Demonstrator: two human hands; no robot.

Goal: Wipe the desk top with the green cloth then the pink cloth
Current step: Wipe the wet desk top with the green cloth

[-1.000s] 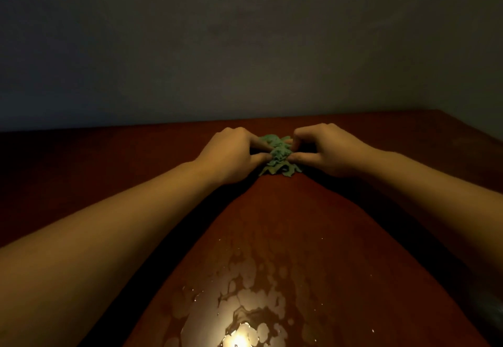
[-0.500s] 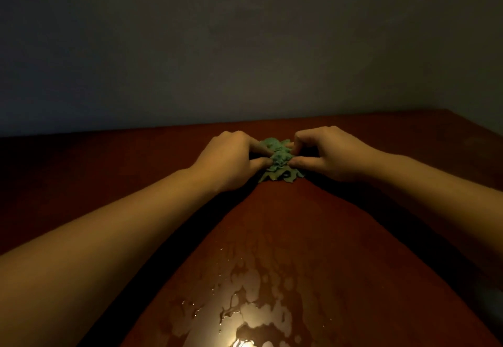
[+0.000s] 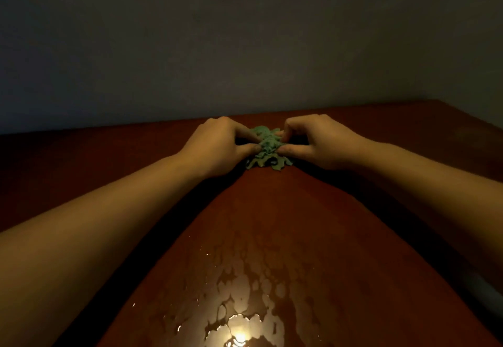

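A bunched green cloth (image 3: 267,150) lies on the dark red desk top (image 3: 272,224), far from me near the wall. My left hand (image 3: 217,146) pinches its left side between thumb and curled fingers. From the other side my right hand (image 3: 318,139) pinches the cloth the same way. The cloth's lower edge touches the desk. No pink cloth is in view.
A patch of wet streaks (image 3: 239,306) glints under a light reflection on the near part of the desk. A plain grey wall (image 3: 245,47) rises right behind the desk's far edge. The desk's right edge (image 3: 473,118) runs off at the right.
Both hands and the cloth have shifted slightly away from me and up in the view. The grip on the cloth looks the same.
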